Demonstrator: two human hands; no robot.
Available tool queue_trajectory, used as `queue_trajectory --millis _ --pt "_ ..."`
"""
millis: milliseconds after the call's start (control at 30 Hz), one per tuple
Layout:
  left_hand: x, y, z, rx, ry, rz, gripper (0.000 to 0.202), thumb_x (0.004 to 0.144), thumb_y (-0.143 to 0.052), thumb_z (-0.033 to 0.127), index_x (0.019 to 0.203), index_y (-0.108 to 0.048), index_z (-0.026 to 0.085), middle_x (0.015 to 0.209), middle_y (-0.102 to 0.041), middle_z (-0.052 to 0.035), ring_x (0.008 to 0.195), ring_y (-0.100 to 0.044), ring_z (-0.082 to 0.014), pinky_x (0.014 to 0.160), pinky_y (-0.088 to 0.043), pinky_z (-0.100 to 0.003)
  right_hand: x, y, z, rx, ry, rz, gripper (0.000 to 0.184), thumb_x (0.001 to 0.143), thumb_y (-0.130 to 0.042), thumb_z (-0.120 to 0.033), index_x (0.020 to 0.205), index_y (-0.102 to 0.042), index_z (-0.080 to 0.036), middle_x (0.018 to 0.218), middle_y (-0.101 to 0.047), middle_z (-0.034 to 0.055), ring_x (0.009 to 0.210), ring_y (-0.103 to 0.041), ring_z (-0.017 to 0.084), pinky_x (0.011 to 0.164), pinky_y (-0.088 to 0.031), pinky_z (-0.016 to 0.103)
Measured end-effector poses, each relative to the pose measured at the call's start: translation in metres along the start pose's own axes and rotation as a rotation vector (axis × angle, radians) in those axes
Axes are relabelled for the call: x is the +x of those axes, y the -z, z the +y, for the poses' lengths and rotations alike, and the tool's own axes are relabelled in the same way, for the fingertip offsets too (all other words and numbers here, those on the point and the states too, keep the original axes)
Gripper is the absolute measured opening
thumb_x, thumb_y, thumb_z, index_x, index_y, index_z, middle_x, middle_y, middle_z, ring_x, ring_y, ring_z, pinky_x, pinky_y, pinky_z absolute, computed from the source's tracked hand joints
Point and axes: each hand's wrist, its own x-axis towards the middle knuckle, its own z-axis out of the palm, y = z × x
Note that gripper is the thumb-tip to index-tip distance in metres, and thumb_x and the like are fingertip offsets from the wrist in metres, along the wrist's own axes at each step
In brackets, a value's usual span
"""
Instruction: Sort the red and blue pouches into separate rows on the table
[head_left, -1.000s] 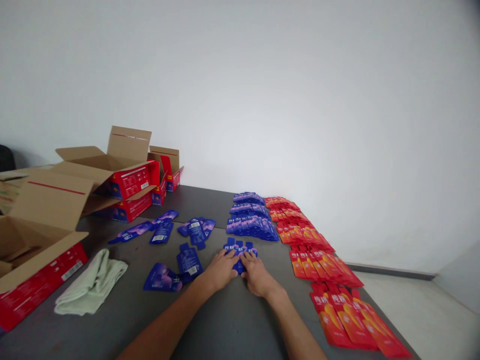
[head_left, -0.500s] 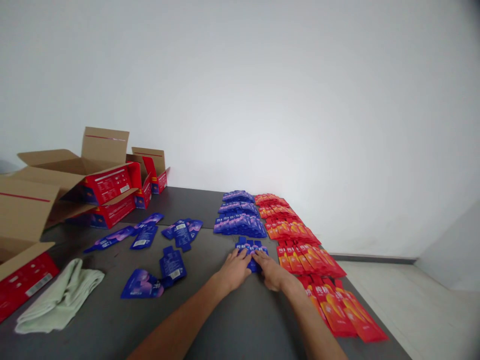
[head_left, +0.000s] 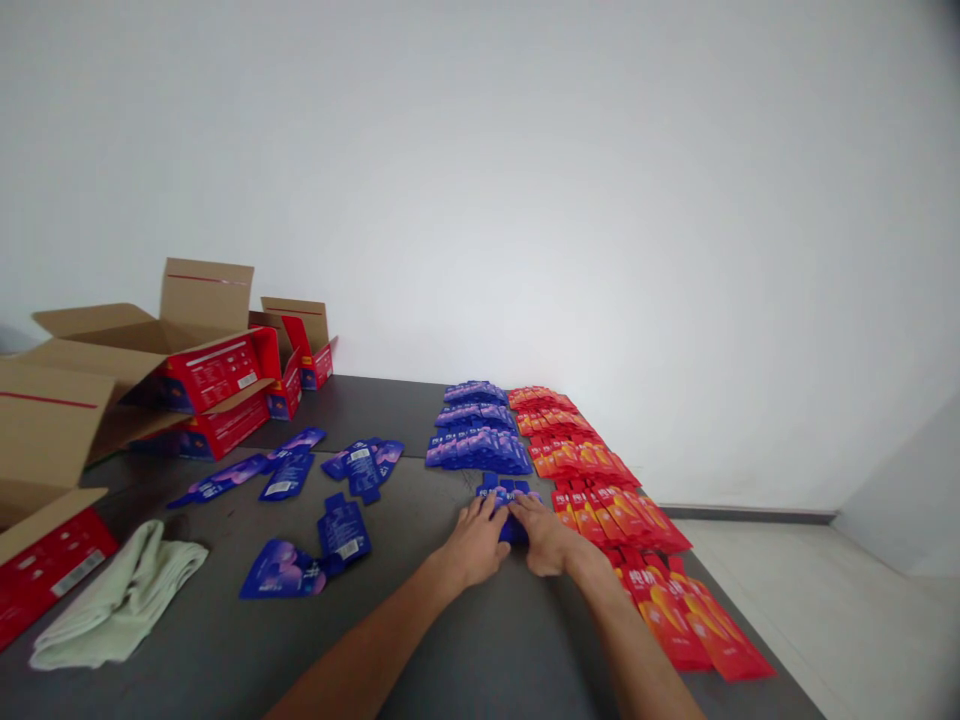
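A small overlapping row of blue pouches (head_left: pixel 513 490) lies on the dark table under my fingers. My left hand (head_left: pixel 474 542) rests with outstretched fingers on the left of this row. On its right side my right hand (head_left: pixel 546 536) lies with its fingers flat over the pouches. Both hands cover the lower part of the row. Just beyond are several overlapping rows of blue pouches (head_left: pixel 480 450). Rows of red-orange pouches (head_left: pixel 600 510) run along the right, close to my right hand and forearm.
Loose blue pouches (head_left: pixel 345 530) are scattered to the left. A folded pale green cloth (head_left: pixel 124 600) lies near the front left. Open red cardboard boxes (head_left: pixel 225 372) stand at the back left, with another open box (head_left: pixel 56 565) nearer. A white wall (head_left: pixel 480 200) rises behind the table.
My hands and the blue pouches beneath them have shifted slightly to the right. The other pouches on the table lie as before.
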Motion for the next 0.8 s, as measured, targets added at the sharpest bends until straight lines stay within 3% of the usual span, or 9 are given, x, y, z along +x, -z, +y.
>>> queue_trajectory --millis 100,233,467,633,800 --pt "-0.010 0.009 -0.004 0.028 0.006 0.053 0.067 0.082 -0.049 0.036 0.146 -0.033 0.019 0.155 -0.026 -0.0127 0.142 -0.021 -0.0318 0.114 -0.019 -0.049 0.006 0.000 -0.018 -0.003 0.089 0.074 0.094 0.053 -0.062 -0.005 0.144 -0.040 -0.013 0.153 -0.030 0.0155 0.143 -0.022 0.030 0.117 -0.019 0.045" --pt "-0.030 0.022 -0.021 0.129 0.116 0.118 0.061 0.082 -0.048 0.032 0.141 -0.041 0.017 0.151 -0.033 -0.0144 0.140 -0.024 -0.0331 0.113 -0.020 -0.050 0.021 -0.008 -0.053 0.045 0.209 0.224 0.076 0.062 -0.056 -0.005 0.137 -0.048 -0.007 0.144 -0.044 0.0174 0.136 -0.035 0.025 0.115 -0.025 0.037" --pt "-0.073 0.043 -0.073 0.382 0.518 0.340 0.043 0.083 -0.047 0.025 0.123 -0.059 0.013 0.140 -0.044 -0.0203 0.135 -0.028 -0.0393 0.107 -0.021 -0.059 0.046 -0.031 -0.109 0.120 0.287 0.309 0.059 0.072 -0.048 -0.004 0.130 -0.056 -0.005 0.140 -0.049 0.0169 0.131 -0.043 0.023 0.112 -0.032 0.031" --pt "-0.087 0.044 -0.084 0.396 0.714 0.379 0.041 0.086 -0.046 0.029 0.120 -0.060 0.010 0.136 -0.045 -0.0253 0.127 -0.035 -0.0449 0.095 -0.029 -0.068 0.052 -0.043 -0.130 0.164 0.294 0.338 0.057 0.073 -0.046 -0.002 0.128 -0.058 -0.009 0.139 -0.050 0.0147 0.130 -0.045 0.021 0.112 -0.033 0.031" --pt "-0.084 0.042 -0.072 0.331 0.632 0.325 0.039 0.080 -0.047 0.012 0.117 -0.058 0.013 0.130 -0.049 -0.0208 0.117 -0.045 -0.0354 0.088 -0.044 -0.049 0.054 -0.052 -0.134 0.219 0.302 0.357 0.056 0.073 -0.043 -0.001 0.125 -0.061 -0.010 0.137 -0.053 0.0124 0.129 -0.047 0.020 0.112 -0.033 0.031"
